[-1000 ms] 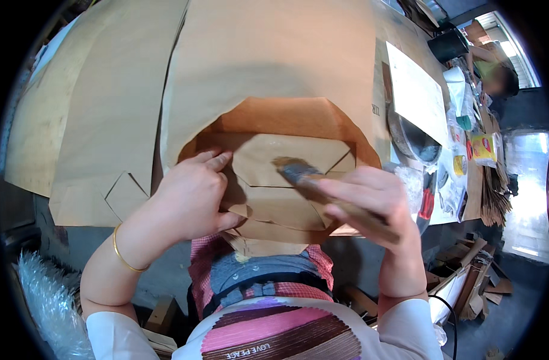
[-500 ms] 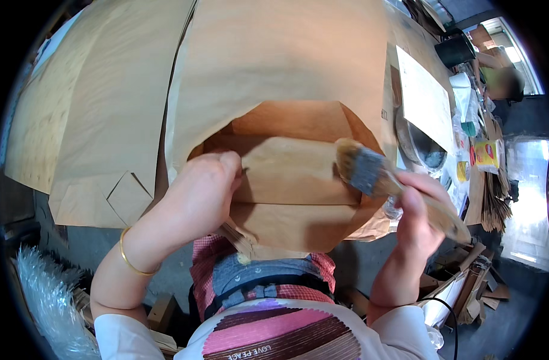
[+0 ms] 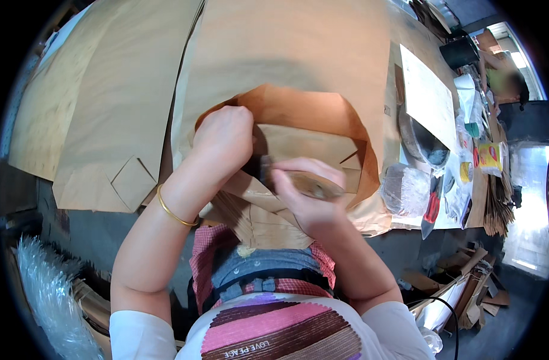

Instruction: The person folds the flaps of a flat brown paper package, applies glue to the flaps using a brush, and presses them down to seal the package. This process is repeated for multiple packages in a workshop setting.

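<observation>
A large brown paper bag (image 3: 292,48) lies before me, its near end spread into a wide mouth with folded flaps. Curled into a fist, my left hand (image 3: 225,135) is at the left side of that mouth; its fingertips are out of sight. My right hand (image 3: 310,201) grips a paintbrush by its wooden handle (image 3: 315,186), over the near flap. The brush head points left toward my left hand and is dark and blurred. Layered edges of more brown paper (image 3: 235,222) show below the opening.
Flat paper sheets (image 3: 121,108) lie to the left. On the right are a bowl (image 3: 427,150) partly under a white board (image 3: 427,90), a red-handled knife (image 3: 432,207) and a yellow container (image 3: 490,157). Another person (image 3: 505,78) is farther off. Clear plastic (image 3: 49,294) and cardboard scraps (image 3: 466,276) lie low.
My right hand has swung the brush from the bag's right side leftward across the mouth. My left hand has moved up and slightly right, and the flaps have shifted.
</observation>
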Demonstrator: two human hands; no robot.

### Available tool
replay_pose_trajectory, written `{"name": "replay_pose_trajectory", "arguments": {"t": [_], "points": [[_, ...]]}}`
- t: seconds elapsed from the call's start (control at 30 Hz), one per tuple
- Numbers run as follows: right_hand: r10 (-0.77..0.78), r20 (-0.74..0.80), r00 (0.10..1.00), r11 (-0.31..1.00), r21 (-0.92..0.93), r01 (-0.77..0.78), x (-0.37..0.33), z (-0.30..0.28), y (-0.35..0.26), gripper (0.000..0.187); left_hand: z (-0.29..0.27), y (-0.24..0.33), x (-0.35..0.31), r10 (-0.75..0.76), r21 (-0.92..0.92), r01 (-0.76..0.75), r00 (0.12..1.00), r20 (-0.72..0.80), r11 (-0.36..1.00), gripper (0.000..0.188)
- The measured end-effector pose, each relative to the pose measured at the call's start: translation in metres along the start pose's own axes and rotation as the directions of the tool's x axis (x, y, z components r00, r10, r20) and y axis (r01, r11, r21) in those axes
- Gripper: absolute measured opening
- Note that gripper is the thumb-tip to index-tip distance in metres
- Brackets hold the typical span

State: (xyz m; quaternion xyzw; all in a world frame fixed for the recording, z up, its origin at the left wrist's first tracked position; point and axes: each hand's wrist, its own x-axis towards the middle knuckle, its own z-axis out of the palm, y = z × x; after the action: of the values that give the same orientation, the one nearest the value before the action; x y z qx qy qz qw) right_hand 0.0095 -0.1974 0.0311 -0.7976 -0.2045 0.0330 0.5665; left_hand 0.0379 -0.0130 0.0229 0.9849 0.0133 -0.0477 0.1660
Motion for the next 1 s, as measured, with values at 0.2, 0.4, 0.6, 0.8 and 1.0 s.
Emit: {"name": "replay_pose_trajectory", "arguments": {"t": [0.2, 0.4, 0.6, 0.8, 1.0], "points": [[-0.083, -0.142, 0.986, 0.888, -0.461, 0.009, -0.026, -0.077, 0.011, 0.010, -0.001, 0.013, -0.002, -0.061, 0.054, 0.059, 0.998, 0.031, 0.997, 0.011], [-0.064, -0.129, 0.990, 0.994, -0.093, 0.052, -0.027, -0.095, -0.004, 0.020, -0.009, 0.033, 0.001, -0.022, 0.266, 0.000, 0.997, 0.079, 0.964, 0.011], [0.189, -0.400, 0.897, 0.609, 0.764, 0.212, 0.020, -0.084, 0.099, 0.044, -0.005, 0.041, 0.001, 0.044, 0.245, -0.058, 0.997, 0.062, 0.968, 0.011], [0.301, -0.035, 0.953, -0.100, 0.993, 0.068, 0.039, -0.020, 0.099, 0.038, -0.016, 0.054, -0.019, 0.356, 0.018, -0.357, 0.933, 0.049, 0.934, 0.020], [0.179, 0.046, 0.983, -0.134, 0.991, -0.022, 0.039, -0.019, 0.107, 0.040, 0.017, -0.038, -0.051, 0.117, 0.000, -0.121, 0.960, -0.253, 0.993, 0.062]]}}
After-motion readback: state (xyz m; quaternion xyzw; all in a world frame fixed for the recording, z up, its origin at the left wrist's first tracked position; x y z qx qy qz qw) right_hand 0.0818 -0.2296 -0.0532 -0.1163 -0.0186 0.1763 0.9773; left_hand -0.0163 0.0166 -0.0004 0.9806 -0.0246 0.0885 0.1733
